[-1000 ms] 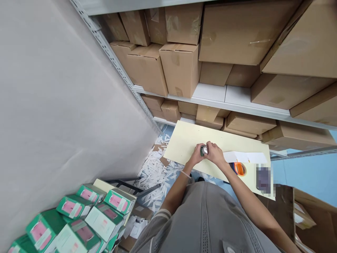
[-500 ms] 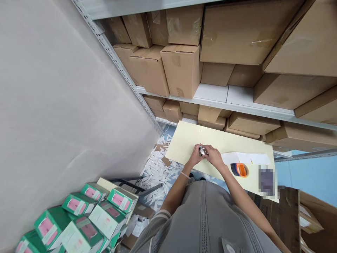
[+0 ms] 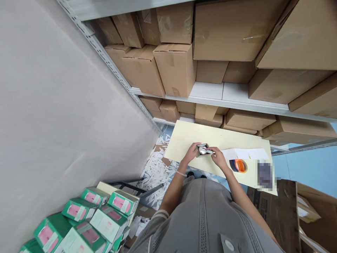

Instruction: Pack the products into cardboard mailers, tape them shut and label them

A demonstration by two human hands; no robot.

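Observation:
Over the pale yellow table (image 3: 181,137), my left hand (image 3: 191,152) is wrapped round the left side of a small box (image 3: 198,155) with its top open. Inside the box shows a shiny silver, rounded top (image 3: 202,150) of something whose kind I cannot make out. My right hand (image 3: 218,157) is at the box's right side, its fingers closed on a light end flap (image 3: 209,151) that sticks out. The fingertips behind the box are hidden.
White label sheets (image 3: 244,154) and a tape roll with an orange part (image 3: 239,165) lie on the table's right. Shelves of cardboard boxes (image 3: 172,70) stand ahead. Green boxes (image 3: 76,211) are stacked lower left; paper strips (image 3: 155,165) litter the floor. An open carton (image 3: 284,211) stands lower right.
My right hand has moved right, off the top of the box to its side flap. More of the open box now shows. The whole view has shifted slightly.

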